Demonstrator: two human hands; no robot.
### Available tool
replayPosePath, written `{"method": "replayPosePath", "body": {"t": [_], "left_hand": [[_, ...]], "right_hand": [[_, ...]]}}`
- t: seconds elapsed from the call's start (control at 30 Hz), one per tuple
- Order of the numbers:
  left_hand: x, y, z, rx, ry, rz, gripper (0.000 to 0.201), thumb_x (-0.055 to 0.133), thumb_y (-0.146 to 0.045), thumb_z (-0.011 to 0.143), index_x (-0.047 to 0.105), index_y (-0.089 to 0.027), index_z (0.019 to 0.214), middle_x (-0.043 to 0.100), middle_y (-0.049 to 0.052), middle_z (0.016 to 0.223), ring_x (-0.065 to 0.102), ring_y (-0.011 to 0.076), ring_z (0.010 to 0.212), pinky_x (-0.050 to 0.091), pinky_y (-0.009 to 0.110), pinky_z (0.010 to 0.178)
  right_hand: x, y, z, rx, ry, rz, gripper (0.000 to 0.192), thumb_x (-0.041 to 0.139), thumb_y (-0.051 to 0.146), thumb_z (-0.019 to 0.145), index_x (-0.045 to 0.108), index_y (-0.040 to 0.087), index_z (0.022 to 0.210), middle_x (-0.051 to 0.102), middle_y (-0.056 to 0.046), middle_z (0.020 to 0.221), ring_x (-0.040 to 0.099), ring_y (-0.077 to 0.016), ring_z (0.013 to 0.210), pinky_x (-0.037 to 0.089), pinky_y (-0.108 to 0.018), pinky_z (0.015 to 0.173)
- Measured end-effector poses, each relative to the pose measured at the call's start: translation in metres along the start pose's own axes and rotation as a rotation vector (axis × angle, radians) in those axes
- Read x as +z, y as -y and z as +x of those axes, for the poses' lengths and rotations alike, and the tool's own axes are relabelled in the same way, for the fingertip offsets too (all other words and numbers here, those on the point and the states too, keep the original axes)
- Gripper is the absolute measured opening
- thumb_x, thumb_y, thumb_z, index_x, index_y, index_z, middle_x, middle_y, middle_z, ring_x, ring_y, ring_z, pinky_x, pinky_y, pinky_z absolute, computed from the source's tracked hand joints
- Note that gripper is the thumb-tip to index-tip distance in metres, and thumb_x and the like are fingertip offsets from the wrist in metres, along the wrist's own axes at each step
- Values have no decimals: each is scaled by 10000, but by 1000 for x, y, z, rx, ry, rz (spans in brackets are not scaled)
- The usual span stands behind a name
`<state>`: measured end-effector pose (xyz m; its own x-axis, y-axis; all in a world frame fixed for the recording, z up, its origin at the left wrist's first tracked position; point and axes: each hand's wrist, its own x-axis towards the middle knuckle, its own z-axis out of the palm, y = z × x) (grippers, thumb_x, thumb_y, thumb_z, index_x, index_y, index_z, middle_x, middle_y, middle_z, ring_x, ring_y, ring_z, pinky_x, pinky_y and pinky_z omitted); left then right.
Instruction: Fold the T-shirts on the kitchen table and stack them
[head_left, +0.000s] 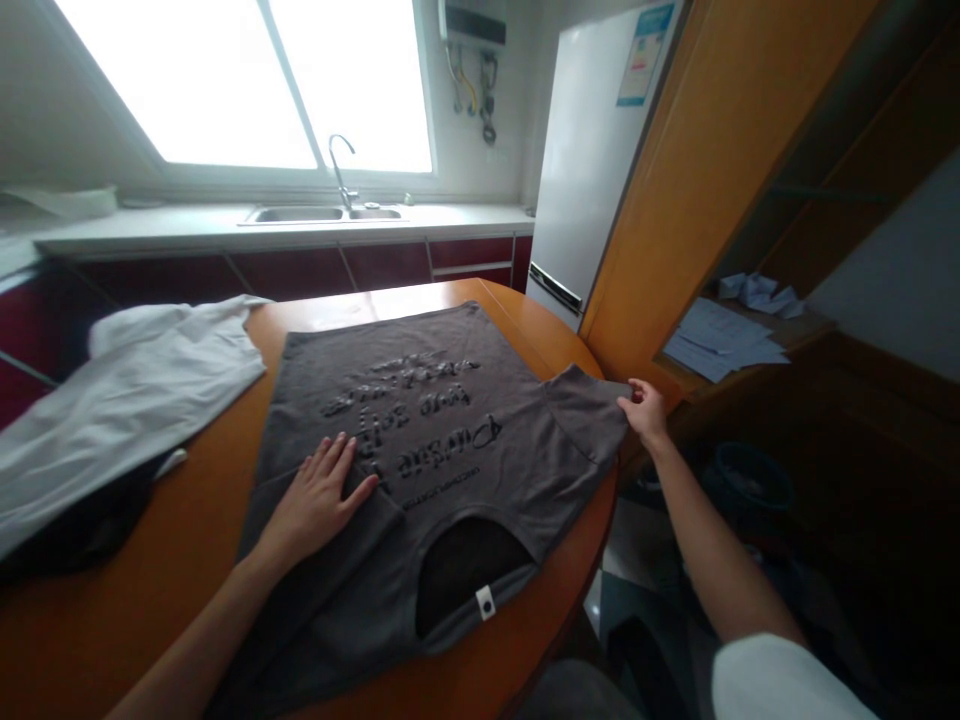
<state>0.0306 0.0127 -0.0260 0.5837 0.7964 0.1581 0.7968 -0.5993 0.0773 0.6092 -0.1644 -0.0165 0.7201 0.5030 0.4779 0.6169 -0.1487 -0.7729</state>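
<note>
A dark grey T-shirt with black lettering lies spread front side up, its neck opening and white label toward me. My left hand rests flat on the shirt's chest, left of the lettering, fingers stretched out. At the right, my right hand pinches the hem of one sleeve between thumb and fingers. That sleeve is pulled out past the table edge. The other sleeve lies under and beside my left forearm, partly hidden.
The shirt lies on a rounded orange wooden table. White clothing over a dark cloth lies at left. Beyond stand a counter with a sink and a fridge. Papers lie on a shelf at right.
</note>
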Motion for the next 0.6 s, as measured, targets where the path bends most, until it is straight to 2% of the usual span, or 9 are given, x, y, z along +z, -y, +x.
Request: {"method": "replayPosePath", "body": {"t": [0.13, 0.27, 0.33, 0.43, 0.5, 0.53, 0.57, 0.6], "left_hand": [[0, 0, 0, 7, -18, -15, 829, 340, -628, 924, 392, -75, 1539, 302, 148, 1632, 161, 331, 1542, 227, 512, 1225], [0, 0, 0, 17, -26, -26, 784, 355, -608, 923, 409, -125, 1538, 317, 125, 1631, 168, 335, 1540, 245, 522, 1216], [0, 1, 0, 16, -26, -30, 778, 358, -609, 927, 406, -134, 1541, 315, 121, 1633, 162, 335, 1541, 245, 524, 1215], [1, 1, 0, 16, -19, -33, 787, 344, -625, 934, 403, -130, 1544, 306, 123, 1637, 153, 338, 1543, 231, 523, 1220], [0, 1, -1, 18, -15, -33, 793, 331, -632, 940, 402, -123, 1543, 298, 124, 1640, 146, 336, 1544, 215, 512, 1228], [0, 1, -1, 19, -15, -34, 791, 329, -633, 942, 406, -122, 1541, 297, 125, 1641, 144, 336, 1544, 209, 510, 1231], [-1, 0, -2, 20, -16, -36, 786, 331, -632, 945, 411, -123, 1538, 296, 126, 1641, 144, 337, 1544, 206, 510, 1233], [-2, 0, -2, 23, -19, -40, 779, 335, -630, 947, 418, -126, 1534, 296, 128, 1641, 143, 339, 1544, 205, 514, 1233]], "right_hand": [[-2, 50, 1, -49, -25, 78, 525, 646, 284, 729, 617, 130, 1230, 646, -53, 866, 612, -190, 738, 560, -359, 732], [0, 119, -19, -209, 89, 124, 420, 601, 273, 829, 625, 206, 1243, 620, -49, 943, 620, -186, 825, 572, -344, 792], [3, 149, -39, -334, 237, 128, 369, 581, 256, 876, 633, 242, 1241, 620, -61, 1026, 620, -199, 946, 563, -354, 872], [9, 180, -72, -537, 628, 141, 360, 585, 225, 911, 644, 268, 1263, 623, -68, 1141, 603, -206, 1092, 515, -371, 993], [13, 187, -88, -618, 871, 192, 350, 601, 233, 923, 652, 269, 1267, 628, -67, 1198, 600, -201, 1141, 496, -360, 1026], [15, 187, -92, -626, 928, 218, 330, 603, 242, 929, 661, 266, 1253, 635, -66, 1209, 605, -199, 1144, 497, -355, 1024], [16, 185, -94, -610, 924, 233, 301, 597, 250, 937, 675, 261, 1227, 647, -66, 1201, 614, -200, 1134, 503, -355, 1013], [16, 181, -93, -576, 864, 233, 268, 585, 253, 942, 690, 254, 1189, 663, -68, 1176, 625, -204, 1113, 512, -360, 995]]}}
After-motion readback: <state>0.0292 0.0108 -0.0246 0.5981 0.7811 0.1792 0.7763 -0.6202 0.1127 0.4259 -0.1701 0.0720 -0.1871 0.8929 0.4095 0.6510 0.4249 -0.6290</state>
